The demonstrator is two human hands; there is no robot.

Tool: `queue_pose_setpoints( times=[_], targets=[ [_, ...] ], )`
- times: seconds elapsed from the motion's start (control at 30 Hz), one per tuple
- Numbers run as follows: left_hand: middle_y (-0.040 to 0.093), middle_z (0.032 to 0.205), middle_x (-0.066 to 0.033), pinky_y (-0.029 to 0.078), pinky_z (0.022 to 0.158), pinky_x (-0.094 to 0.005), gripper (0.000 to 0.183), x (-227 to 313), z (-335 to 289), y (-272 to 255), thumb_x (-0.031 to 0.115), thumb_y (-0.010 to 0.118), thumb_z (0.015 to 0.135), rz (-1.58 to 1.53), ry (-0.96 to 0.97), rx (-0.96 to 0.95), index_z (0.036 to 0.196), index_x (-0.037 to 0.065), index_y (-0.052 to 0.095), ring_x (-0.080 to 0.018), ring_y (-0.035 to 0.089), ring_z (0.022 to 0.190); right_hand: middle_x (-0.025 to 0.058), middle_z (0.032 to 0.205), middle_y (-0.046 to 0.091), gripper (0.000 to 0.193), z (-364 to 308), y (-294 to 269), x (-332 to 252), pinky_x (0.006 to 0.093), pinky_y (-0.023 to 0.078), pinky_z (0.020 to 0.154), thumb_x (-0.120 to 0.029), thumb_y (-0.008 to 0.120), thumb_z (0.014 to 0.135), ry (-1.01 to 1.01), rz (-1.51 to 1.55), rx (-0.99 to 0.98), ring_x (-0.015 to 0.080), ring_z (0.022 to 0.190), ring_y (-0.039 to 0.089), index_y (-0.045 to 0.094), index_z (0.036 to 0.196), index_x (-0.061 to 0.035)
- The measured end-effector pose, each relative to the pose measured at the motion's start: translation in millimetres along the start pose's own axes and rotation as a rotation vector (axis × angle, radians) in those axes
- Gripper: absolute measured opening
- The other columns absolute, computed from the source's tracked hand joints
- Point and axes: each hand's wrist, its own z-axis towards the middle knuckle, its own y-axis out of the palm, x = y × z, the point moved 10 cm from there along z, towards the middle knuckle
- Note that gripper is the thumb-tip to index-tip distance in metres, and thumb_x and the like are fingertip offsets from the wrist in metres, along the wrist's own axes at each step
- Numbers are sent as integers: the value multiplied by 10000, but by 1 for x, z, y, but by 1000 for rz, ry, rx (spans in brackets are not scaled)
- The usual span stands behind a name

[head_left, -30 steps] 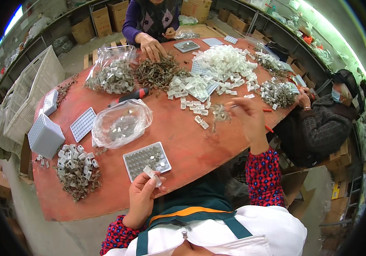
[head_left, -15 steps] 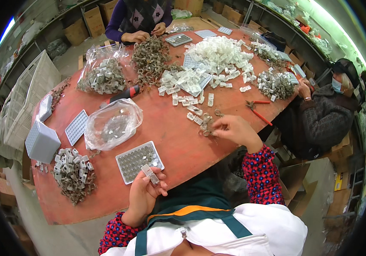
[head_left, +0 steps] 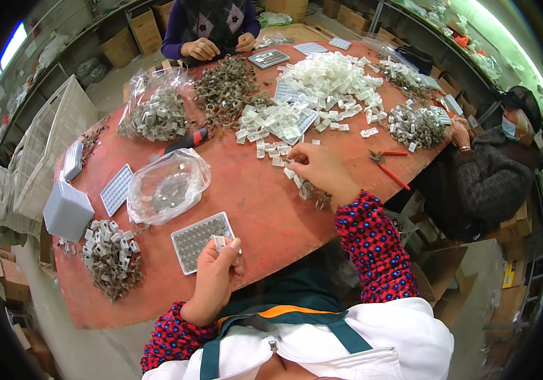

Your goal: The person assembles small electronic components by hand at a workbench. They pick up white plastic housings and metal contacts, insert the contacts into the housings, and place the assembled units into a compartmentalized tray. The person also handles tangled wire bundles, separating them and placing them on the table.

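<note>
Left hand [head_left: 214, 271] pinches a white plastic piece [head_left: 220, 243], likely light, stiff, best held by its edges; right hand [head_left: 319, 167], apart, grips unclearly.

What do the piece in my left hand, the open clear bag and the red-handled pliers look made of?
The piece in your left hand: probably hard plastic, being pale and angular, though partly hidden. Bag: thin plastic film, glossy, see-through and wrinkled. Pliers: likely metal at the dark head; bright red grips suggest plastic or rubber.
</note>
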Motion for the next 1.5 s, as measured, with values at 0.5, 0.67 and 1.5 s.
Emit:
queue_pose_setpoints(
  times=[0.5,0.67,1.5],
  targets=[
    [656,845,20,438,638,-221,245,48,55,30,171,688,963,607,381,110,1126,-12,696,-37,549,735,61,1013,666,246,-25,11,-31,281,565,787,-78,584,1006,-109,793,62,157,902,697,591,1243,-10],
    [579,789,58,422,638,-206,313,44,68,50,155,664,972,720,340,17,1233,-19,647,-37,516,705,39,989,639,282,-47,25,-23,295,583,837,-64,570,1008,26,1187,-13,174,955,707,553,1281,6],
    [684,852,-36,541,622,-210,228,11,-32,-5,125,659,994,150,140,-58,1168,-20,682,-76,632,731,-6,941,684,270,-169,58,-171,307,496,716,-151,698,799,-946,-276,336,139,759,639,741,1054,-77]
  ],
)
